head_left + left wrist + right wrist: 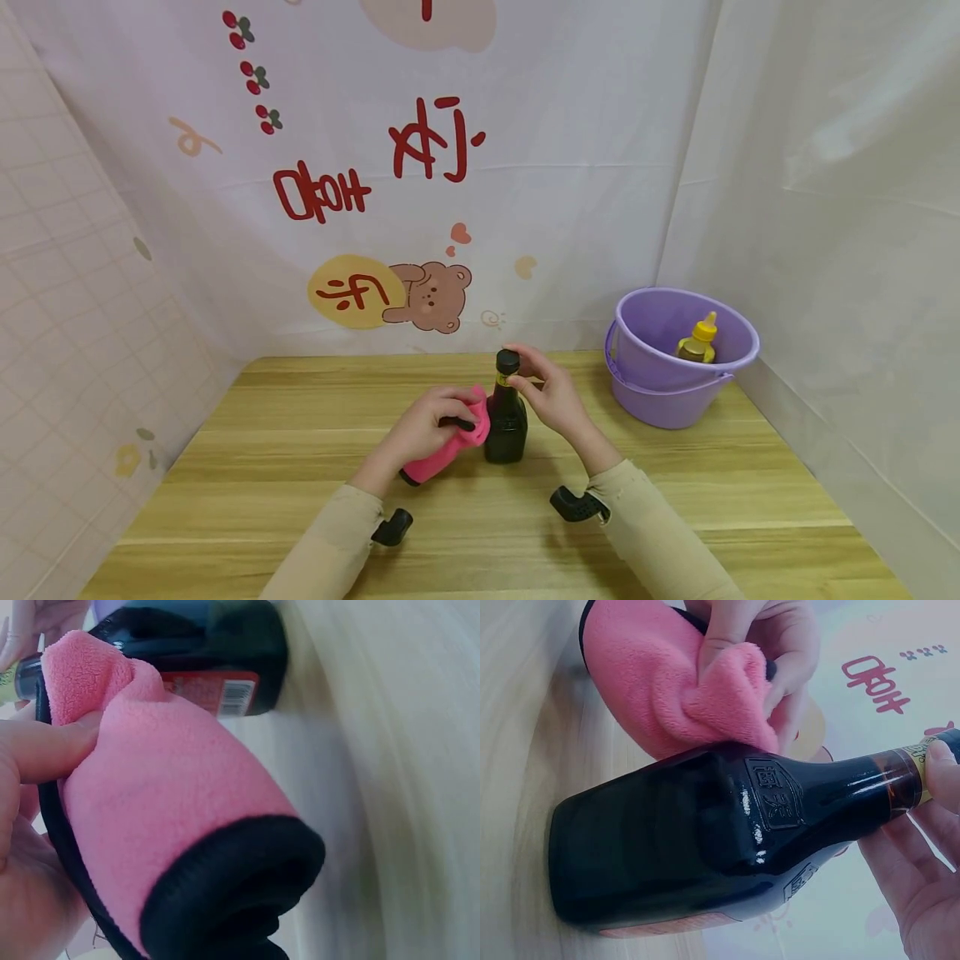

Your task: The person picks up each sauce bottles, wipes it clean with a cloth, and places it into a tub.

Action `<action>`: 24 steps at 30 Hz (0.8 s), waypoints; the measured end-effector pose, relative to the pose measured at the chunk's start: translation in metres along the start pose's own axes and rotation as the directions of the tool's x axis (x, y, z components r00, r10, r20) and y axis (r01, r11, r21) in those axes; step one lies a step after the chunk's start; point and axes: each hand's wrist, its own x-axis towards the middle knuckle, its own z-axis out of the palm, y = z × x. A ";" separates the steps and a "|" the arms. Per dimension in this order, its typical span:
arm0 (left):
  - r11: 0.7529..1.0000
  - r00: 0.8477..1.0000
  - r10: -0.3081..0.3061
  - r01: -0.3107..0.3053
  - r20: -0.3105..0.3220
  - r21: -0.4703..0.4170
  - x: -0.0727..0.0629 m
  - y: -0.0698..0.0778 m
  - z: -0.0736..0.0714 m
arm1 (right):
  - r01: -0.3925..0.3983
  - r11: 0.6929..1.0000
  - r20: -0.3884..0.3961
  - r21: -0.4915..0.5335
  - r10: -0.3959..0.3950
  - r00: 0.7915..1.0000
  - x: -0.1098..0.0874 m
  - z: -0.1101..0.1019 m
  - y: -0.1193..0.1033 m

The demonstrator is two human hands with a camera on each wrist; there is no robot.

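A dark glass sauce bottle (506,433) stands upright on the wooden table, with a black cap and a yellow neck band. My right hand (555,402) holds it by the neck, thumb on the band, just below the cap. My left hand (429,423) grips a pink cleaning cloth (435,462) with black edging, bunched between thumb and fingers. In the right wrist view the cloth (660,675) lies against the shoulder of the bottle (652,840), which carries raised lettering. A red label (202,688) with a barcode partly shows behind the cloth in the left wrist view.
To the right, a purple bucket (667,396) sits near the table's back corner, its handle hanging down. Inside it is a squeeze bottle (703,332) with a yellow cap. Printed curtains (570,208) close off the back and sides of the wooden table (315,408).
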 end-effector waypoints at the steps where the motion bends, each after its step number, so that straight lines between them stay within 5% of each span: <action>1: 1.000 1.000 0.001 -0.001 0.001 -0.002 -0.001 -0.001 0.000 | 0.000 1.000 0.000 -0.001 0.000 1.000 0.000 0.000 0.000; 14: 0.999 0.999 -0.008 0.007 0.050 0.037 -0.005 -0.009 0.008 | -0.007 1.000 -0.002 0.011 0.007 1.000 -0.001 -0.001 0.001; 24: 0.987 0.986 0.003 -0.030 0.168 0.155 -0.005 -0.012 0.020 | -0.019 0.999 -0.004 0.044 0.019 1.000 -0.001 0.001 -0.001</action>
